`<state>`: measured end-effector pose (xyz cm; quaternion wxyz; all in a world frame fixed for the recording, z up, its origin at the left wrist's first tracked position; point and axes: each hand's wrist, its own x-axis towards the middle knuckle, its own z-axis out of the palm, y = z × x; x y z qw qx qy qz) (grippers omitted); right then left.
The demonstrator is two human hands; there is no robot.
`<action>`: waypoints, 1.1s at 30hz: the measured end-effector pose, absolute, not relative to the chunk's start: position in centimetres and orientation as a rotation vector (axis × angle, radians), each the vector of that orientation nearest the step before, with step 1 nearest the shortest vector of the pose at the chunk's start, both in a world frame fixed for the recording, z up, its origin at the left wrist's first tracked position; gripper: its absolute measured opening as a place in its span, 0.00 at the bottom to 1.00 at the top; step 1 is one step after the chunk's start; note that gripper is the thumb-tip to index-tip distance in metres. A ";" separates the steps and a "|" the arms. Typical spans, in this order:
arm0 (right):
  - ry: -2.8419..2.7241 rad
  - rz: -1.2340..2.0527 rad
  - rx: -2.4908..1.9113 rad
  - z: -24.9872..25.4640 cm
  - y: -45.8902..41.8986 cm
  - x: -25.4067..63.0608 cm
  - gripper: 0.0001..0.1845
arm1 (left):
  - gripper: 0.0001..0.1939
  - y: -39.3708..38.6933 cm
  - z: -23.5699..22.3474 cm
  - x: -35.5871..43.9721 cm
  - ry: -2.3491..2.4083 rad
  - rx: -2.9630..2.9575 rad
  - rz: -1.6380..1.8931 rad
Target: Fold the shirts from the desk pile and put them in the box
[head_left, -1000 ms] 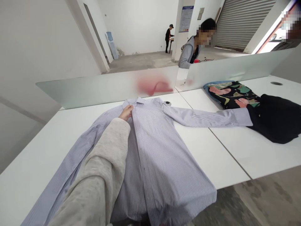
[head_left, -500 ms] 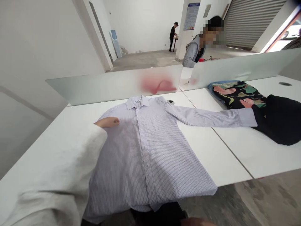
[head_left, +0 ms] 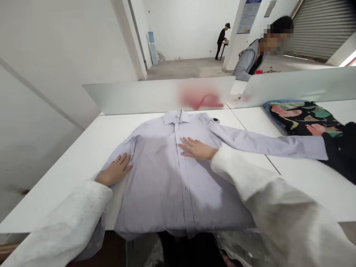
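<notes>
A pale lilac striped shirt (head_left: 167,181) lies front up on the white table (head_left: 83,155), collar at the far side. My left hand (head_left: 115,170) rests flat on the shirt's left sleeve near the armpit, fingers stretched out. My right hand (head_left: 196,147) lies flat on the chest just right of the button placket, fingers apart. The shirt's right sleeve (head_left: 267,142) stretches straight out to the right, and its cuff reaches a black garment (head_left: 340,155). The hem hangs over the near table edge.
A floral dark cloth (head_left: 300,116) lies at the back right beside the black garment. A frosted divider panel (head_left: 155,94) runs along the table's far edge. Beyond it a person in grey (head_left: 250,61) sits; another person (head_left: 221,40) stands far back.
My left hand slid from the collar down and left onto the sleeve. My right hand came into view and settled flat on the chest. The left shoulder area now lies flatter.
</notes>
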<state>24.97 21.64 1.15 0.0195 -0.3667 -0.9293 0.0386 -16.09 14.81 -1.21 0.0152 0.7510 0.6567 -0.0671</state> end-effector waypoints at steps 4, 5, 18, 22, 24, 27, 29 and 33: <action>-2.726 -0.098 -1.360 0.4 29.3 18.0 0.32 | 0.34 13.1 -1.2 -16.9 2.072 2.256 -0.292; -2.649 -0.115 -1.420 0.2 30.7 16.7 0.32 | 0.35 12.1 -1.4 -17.3 2.113 2.239 -0.313; -2.582 0.088 -1.611 -3.2 39.4 14.6 0.33 | 0.34 12.6 0.0 -28.1 2.131 2.229 -0.537; -2.568 0.066 -1.619 -3.3 40.9 14.6 0.33 | 0.35 15.1 2.4 -30.2 2.351 2.250 -0.454; -2.565 0.061 -1.610 -3.4 41.2 14.7 0.34 | 0.32 15.0 2.9 -31.1 2.466 2.160 -0.297; -2.561 0.055 -1.587 -3.5 41.2 14.8 0.34 | 0.29 13.9 3.1 -32.1 2.400 1.952 -0.145; -2.558 0.061 -1.573 -3.5 41.1 14.9 0.34 | 0.29 12.6 3.1 -32.7 2.365 1.815 -0.087; -2.550 0.072 -1.570 -3.5 41.1 14.9 0.33 | 0.33 9.3 3.3 -34.0 2.624 1.472 -0.138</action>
